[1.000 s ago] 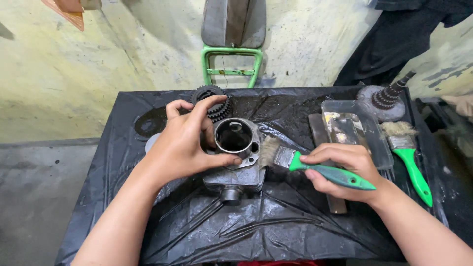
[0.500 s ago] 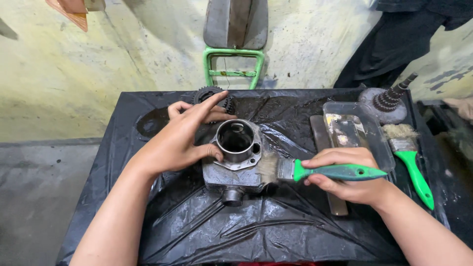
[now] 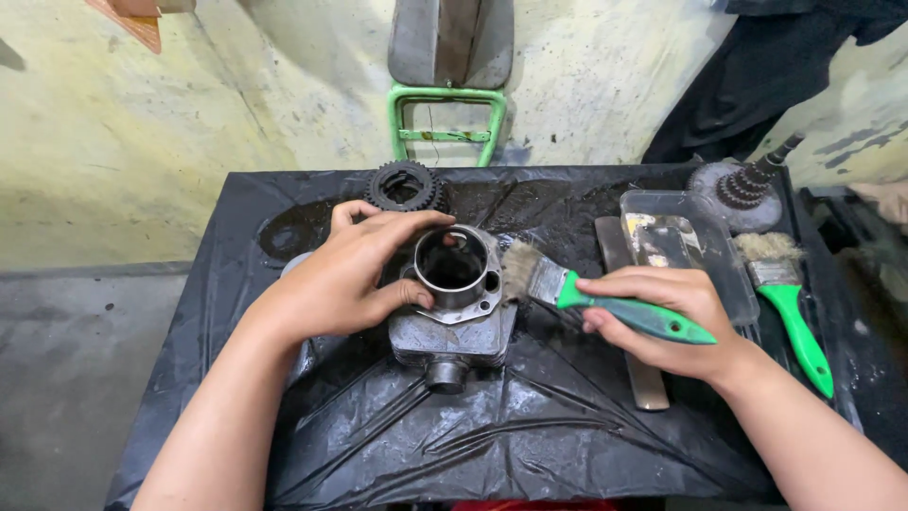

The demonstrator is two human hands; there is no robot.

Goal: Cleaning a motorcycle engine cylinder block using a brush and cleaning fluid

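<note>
Grey metal cylinder; green-handled brush (bristles dirty tan); black sheet.

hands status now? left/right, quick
Left hand: closed around the grey metal engine cylinder, fingers on its round sleeve.
Right hand: closed on the green-handled paintbrush, bristles at the cylinder's side.

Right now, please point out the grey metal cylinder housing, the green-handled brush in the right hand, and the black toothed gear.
grey metal cylinder housing (image 3: 452,326), head view, front body.
green-handled brush (image 3: 567,289), head view, handle near ferrule.
black toothed gear (image 3: 406,185), head view, toothed ring.
</note>
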